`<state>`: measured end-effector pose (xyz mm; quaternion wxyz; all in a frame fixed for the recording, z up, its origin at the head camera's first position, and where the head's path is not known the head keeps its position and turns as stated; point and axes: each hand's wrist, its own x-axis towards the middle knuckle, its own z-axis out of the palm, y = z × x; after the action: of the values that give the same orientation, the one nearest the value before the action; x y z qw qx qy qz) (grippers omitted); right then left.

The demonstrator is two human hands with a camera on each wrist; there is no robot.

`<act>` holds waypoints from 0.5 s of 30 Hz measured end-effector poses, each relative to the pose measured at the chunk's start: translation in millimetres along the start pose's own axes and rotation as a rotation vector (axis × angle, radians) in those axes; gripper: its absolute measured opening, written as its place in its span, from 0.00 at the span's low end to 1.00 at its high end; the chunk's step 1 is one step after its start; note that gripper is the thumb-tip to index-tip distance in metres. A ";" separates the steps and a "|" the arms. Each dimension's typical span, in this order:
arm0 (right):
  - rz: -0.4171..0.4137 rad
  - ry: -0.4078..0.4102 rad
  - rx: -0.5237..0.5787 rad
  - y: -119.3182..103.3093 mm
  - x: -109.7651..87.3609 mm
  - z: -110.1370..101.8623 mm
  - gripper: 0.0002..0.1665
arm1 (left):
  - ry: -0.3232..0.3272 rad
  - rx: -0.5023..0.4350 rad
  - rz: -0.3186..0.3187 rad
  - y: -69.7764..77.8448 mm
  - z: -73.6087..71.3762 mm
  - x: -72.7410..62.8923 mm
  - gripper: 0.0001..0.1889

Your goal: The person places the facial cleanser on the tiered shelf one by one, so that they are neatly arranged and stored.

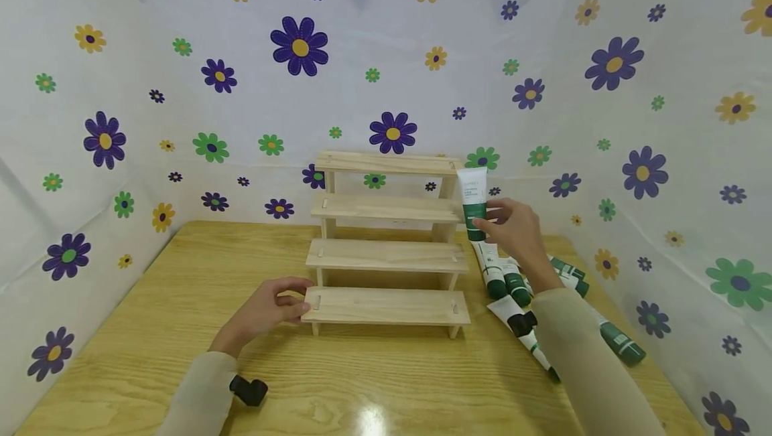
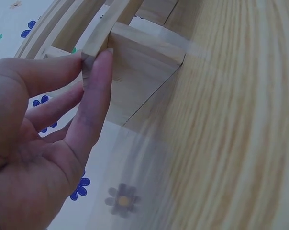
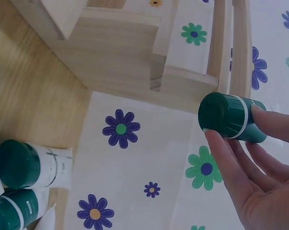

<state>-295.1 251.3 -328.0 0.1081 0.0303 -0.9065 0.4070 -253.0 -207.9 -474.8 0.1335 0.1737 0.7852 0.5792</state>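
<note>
A wooden stepped display rack [image 1: 386, 305] with several tiers stands on the table. My left hand [image 1: 274, 309] pinches the left end of its lowest shelf between thumb and fingers; the left wrist view shows the same grip on the shelf's corner [image 2: 94, 55]. Upright in my right hand [image 1: 515, 228] is a white and green squeeze tube [image 1: 473, 205], held by its lower green part beside the right end of the upper shelves. From below, the right wrist view shows its green cap [image 3: 221, 115] between thumb and fingers. All the rack's shelves are bare.
Several similar tubes lie in a loose pile right of the rack, among them a white tube [image 1: 509, 309] and a green-ended tube [image 1: 624, 342]. My right forearm covers part of the pile. A flower-printed sheet [image 1: 253, 108] walls the wooden table [image 1: 338, 382] at back and sides.
</note>
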 end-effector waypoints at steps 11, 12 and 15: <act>-0.040 0.060 0.061 -24.6 12.0 4.7 0.30 | -0.032 0.009 0.000 3.6 -2.5 5.1 0.29; -0.047 0.063 0.070 -26.8 12.9 5.1 0.30 | -0.033 0.009 -0.001 3.6 -2.8 5.1 0.29; -0.064 0.073 0.078 -32.0 17.0 5.9 0.31 | -0.034 0.011 0.003 4.4 -3.1 5.3 0.29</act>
<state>-308.1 226.1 -304.7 0.1529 0.0483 -0.8840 0.4390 -258.5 -207.2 -469.7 0.1451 0.1855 0.7856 0.5722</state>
